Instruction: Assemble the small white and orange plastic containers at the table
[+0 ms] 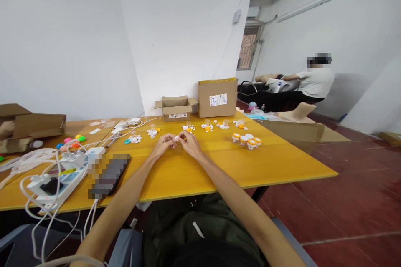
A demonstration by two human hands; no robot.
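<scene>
My left hand (163, 144) and my right hand (189, 142) meet over the middle of the yellow table (219, 167). Together their fingertips pinch a small white part (177, 137), held just above the tabletop. Beyond the hands lie loose clusters of small white and orange pieces (207, 127) in a row. To the right stand several small white pots with orange rims (247, 140), grouped together.
Two cardboard boxes (217, 97) stand at the table's far edge. A power strip with white cables (56, 179) and a dark phone (109, 175) lie at the left, with coloured balls (73, 140) behind. Another person (315, 81) sits far right.
</scene>
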